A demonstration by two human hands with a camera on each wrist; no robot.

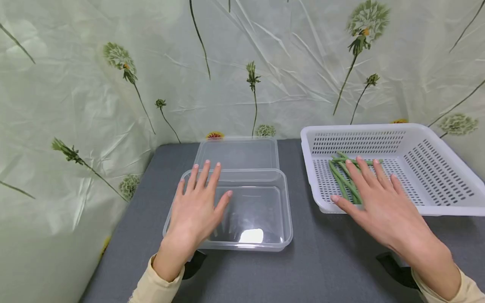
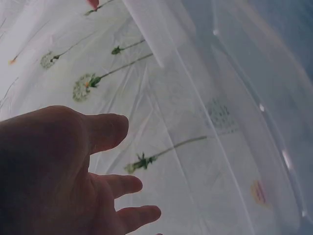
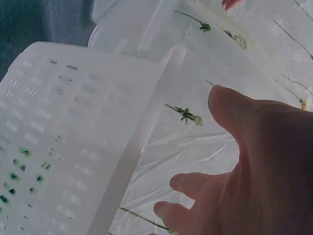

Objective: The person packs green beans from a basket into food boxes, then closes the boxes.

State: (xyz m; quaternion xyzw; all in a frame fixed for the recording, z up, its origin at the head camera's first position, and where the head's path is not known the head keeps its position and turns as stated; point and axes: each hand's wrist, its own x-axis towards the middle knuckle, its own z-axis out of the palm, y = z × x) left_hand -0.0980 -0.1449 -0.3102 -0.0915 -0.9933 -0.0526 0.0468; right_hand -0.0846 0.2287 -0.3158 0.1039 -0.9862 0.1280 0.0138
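A clear plastic container [image 1: 261, 244] sits on the grey table, its clear lid [image 1: 238, 152] lying just behind it. My left hand [image 1: 197, 206] hovers flat over the container's left side, fingers spread, holding nothing. To the right stands a white perforated basket [image 1: 435, 176] with several green beans [image 1: 342, 176] in its left part. My right hand [image 1: 373, 193] reaches over the basket's front rim, fingers straight above the beans, gripping nothing. In the wrist views the left hand [image 2: 73, 171] and the right hand [image 3: 244, 161] show relaxed fingers, with the basket's wall [image 3: 73, 147] close by.
A crinkled floral backdrop [image 1: 242, 63] walls off the back and left of the grey table [image 1: 326, 261]. The table's left edge [image 1: 113, 235] runs diagonally near the container. Bare table lies between the container and the basket and along the front.
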